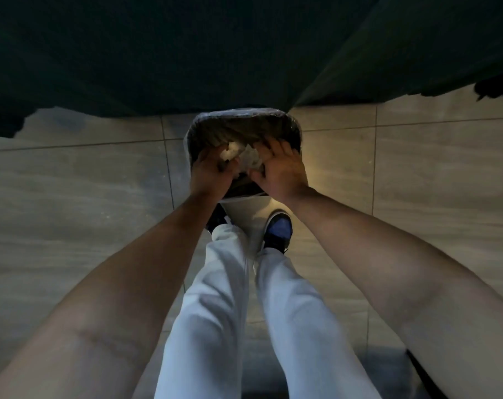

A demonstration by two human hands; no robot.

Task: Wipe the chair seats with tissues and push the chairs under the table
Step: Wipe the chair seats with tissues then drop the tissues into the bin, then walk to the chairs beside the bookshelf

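Observation:
Both my hands hover over the mouth of a small waste bin (295,131) lined with a clear plastic bag. My left hand (211,172) has its fingers curled round a crumpled white tissue (230,152). Just to the right, my right hand (277,168) is spread with straight fingers. A second crumpled tissue (251,161) lies right beside its fingertips, inside the bin's opening. Whether the right hand touches that tissue I cannot tell. No chair and no table show in this view.
The bin stands on a pale tiled floor (72,197) against a dark green wall corner (187,53). My feet in blue and black shoes (279,230) are right in front of the bin. A dark mat edge (388,372) lies behind my legs.

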